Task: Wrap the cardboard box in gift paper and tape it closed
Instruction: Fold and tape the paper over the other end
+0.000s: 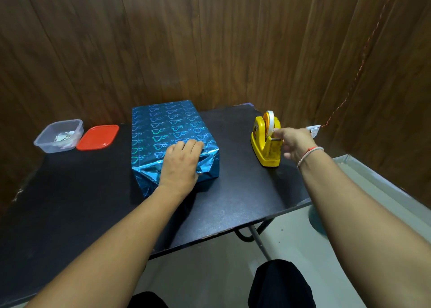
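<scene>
A box wrapped in shiny blue gift paper (163,130) with a heart pattern lies on the black table (70,202). My left hand (182,163) presses down on its near end, fingers flat on top, palm covering the folded paper flap. To the right stands a yellow tape dispenser (264,149) with a white tape roll (270,122). My right hand (295,144) reaches it from the right and pinches the tape end at the cutter with thumb and forefinger.
At the back left sit a clear plastic tub (59,136) holding small scraps and its red lid (98,136). A wood-panel wall (210,39) stands right behind the table. The table's right edge (291,208) drops to a pale floor; my knees show below.
</scene>
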